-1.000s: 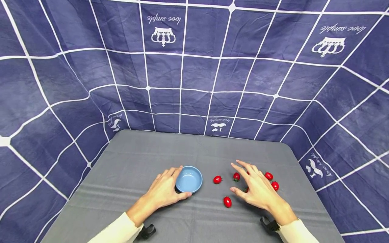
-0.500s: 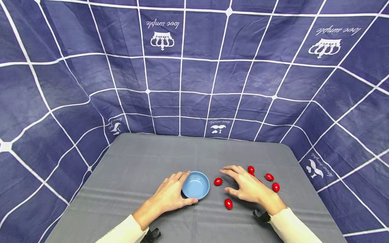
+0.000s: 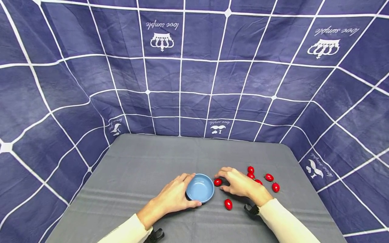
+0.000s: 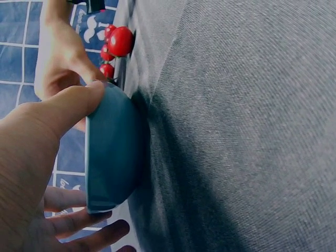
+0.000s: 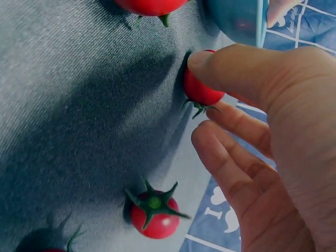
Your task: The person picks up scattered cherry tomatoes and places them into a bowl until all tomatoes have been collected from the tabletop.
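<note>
My left hand [image 3: 176, 195] grips a small blue bowl [image 3: 200, 188] by its left side, thumb at the near rim and fingers at the far rim. In the left wrist view the thumb presses the wall of the bowl [image 4: 114, 149]. My right hand [image 3: 235, 181] has its thumb and fingers curled round a red cherry tomato [image 3: 217, 182] just right of the bowl. In the right wrist view the thumb overlaps this cherry tomato [image 5: 202, 86], its green stem toward the fingers; the index fingertip is hidden behind it.
One cherry tomato [image 3: 228, 204] lies nearer, below the right hand. Several more cherry tomatoes [image 3: 250, 176] lie to the right, two of them farther out, including a cherry tomato [image 3: 275, 187]. A grey cloth [image 3: 146, 158] covers the table, with a blue checked curtain [image 3: 194, 77] around it.
My left hand has slid the bowl to the right. My right hand has moved left and down from over the group of tomatoes to the tomato beside the bowl, its fingers curling in.
</note>
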`<move>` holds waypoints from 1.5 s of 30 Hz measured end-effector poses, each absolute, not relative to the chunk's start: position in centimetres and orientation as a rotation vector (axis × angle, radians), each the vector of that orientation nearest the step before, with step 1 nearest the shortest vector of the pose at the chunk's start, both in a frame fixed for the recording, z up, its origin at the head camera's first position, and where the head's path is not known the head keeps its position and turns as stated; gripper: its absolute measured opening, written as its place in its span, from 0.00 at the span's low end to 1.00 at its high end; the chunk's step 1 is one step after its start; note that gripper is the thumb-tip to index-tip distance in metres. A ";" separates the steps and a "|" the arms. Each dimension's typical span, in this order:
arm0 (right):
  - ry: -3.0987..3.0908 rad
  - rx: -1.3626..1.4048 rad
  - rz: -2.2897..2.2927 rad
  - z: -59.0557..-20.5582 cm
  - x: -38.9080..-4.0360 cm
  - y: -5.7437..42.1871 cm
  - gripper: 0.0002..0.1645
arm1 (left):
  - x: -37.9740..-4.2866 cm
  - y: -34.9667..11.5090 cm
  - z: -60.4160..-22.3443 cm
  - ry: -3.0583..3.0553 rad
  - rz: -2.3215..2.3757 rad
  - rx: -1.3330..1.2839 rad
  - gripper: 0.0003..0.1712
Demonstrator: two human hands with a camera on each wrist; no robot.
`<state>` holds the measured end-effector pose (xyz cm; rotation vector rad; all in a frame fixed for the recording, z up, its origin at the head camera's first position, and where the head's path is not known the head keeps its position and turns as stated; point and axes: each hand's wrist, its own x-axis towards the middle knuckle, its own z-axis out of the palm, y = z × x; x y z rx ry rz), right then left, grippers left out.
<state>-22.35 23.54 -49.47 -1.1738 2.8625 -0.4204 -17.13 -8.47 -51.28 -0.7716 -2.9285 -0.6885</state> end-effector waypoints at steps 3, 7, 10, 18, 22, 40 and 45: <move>2.859 -1.199 -0.418 -49.8 -22.6 23.3 0.22 | -17.2 -8.3 -51.1 -2.929 -0.710 -0.783 0.65; 2.857 -1.221 -0.429 -50.2 -22.7 23.3 0.19 | -17.1 -8.1 -51.0 -2.927 -0.722 -0.809 0.65; 2.860 -1.219 -0.443 -50.5 -22.6 23.5 0.17 | -17.1 -8.0 -51.0 -2.924 -0.728 -0.841 0.65; 2.875 -1.205 -0.486 -50.3 -22.8 23.4 0.17 | -17.3 -7.8 -50.6 -2.903 -0.798 -0.874 0.65; 2.902 -1.221 -0.497 -49.7 -23.0 23.3 0.16 | -17.4 -7.8 -50.5 -2.900 -0.820 -0.875 0.65; 3.080 -1.371 -0.292 -46.1 -21.7 20.4 0.17 | -17.5 -7.8 -50.3 -2.899 -0.836 -0.874 0.66; 3.039 -1.438 -0.267 -46.2 -21.5 19.2 0.16 | -17.5 -7.8 -50.4 -2.897 -0.821 -0.877 0.66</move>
